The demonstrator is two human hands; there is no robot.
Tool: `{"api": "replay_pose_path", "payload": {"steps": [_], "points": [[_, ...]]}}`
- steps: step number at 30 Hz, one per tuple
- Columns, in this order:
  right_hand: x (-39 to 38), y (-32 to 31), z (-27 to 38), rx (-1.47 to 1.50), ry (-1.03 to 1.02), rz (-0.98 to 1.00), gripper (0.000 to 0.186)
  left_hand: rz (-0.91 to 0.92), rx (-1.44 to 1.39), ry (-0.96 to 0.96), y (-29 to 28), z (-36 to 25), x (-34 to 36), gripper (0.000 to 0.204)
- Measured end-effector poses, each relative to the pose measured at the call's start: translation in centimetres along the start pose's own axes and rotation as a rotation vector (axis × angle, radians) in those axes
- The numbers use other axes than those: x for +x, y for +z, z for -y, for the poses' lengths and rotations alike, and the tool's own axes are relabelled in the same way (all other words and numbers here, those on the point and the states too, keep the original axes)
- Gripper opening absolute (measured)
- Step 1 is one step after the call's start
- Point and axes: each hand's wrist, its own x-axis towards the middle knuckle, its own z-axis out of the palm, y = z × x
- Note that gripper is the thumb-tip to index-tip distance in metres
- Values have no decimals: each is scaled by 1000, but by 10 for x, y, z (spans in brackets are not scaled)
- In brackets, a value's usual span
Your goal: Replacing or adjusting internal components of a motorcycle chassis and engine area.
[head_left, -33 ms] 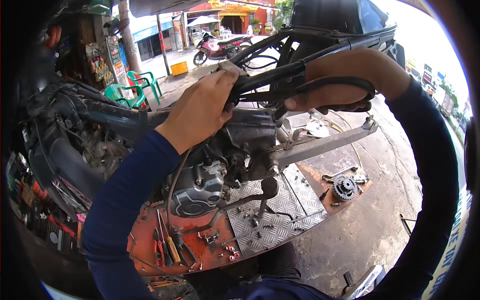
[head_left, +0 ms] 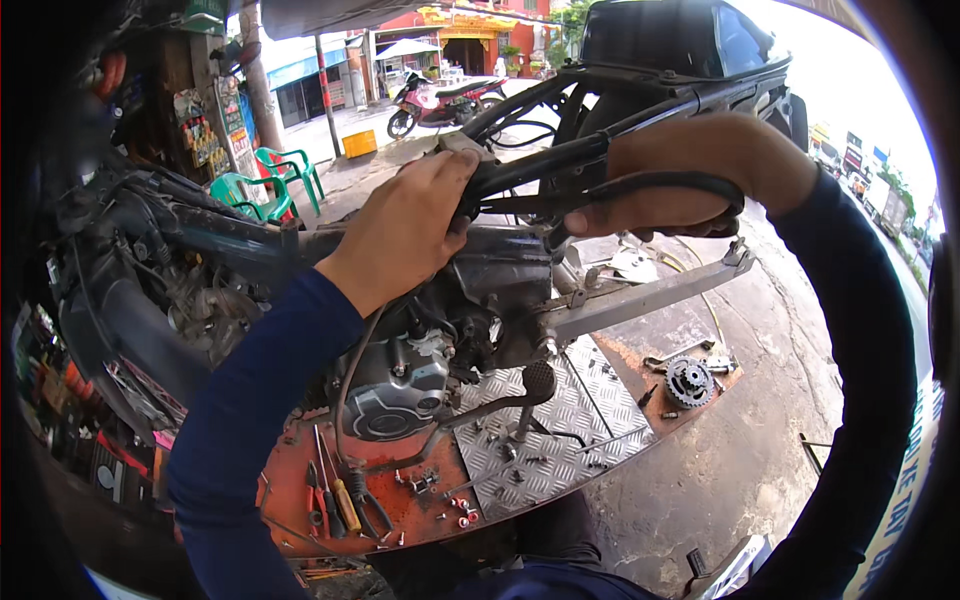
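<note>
A stripped motorcycle stands on an orange lift platform. My left hand is closed around its black frame tube, with the thumb by a small grey piece at the tube's upper end. My right hand grips the frame further right and holds a looped black hose against it. Below the hands sits the grey engine, and a grey swing arm runs off to the right. Both of my forearms are in dark blue sleeves.
Screwdrivers and pliers and loose bolts lie on the platform, next to a diamond-plate panel. A toothed sprocket rests at its right end. Another dismantled motorcycle stands on the left. Green chairs and a parked scooter are behind.
</note>
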Motion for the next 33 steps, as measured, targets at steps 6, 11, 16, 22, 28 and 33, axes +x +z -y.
{"api": "replay_pose_path", "payload": {"steps": [6, 11, 16, 22, 28, 33], "points": [[5, -17, 12, -9, 86, 151, 70, -2, -68, 22, 3, -1, -1, 58], [4, -38, 14, 51, 122, 314, 69, 22, -77, 51, 0, -6, 1, 57], [10, -36, 18, 99, 198, 395, 70, 73, -92, 61, -7, -4, 3, 57], [8, -15, 0, 83, 64, 278, 65, 93, -109, 66, -11, -1, 3, 60], [2, -35, 25, -272, 3, 174, 67, 108, -104, 89, -11, 3, 5, 60], [-15, -50, 79, -612, -58, 3, 56, 104, -92, 117, -14, 6, 2, 57]]}}
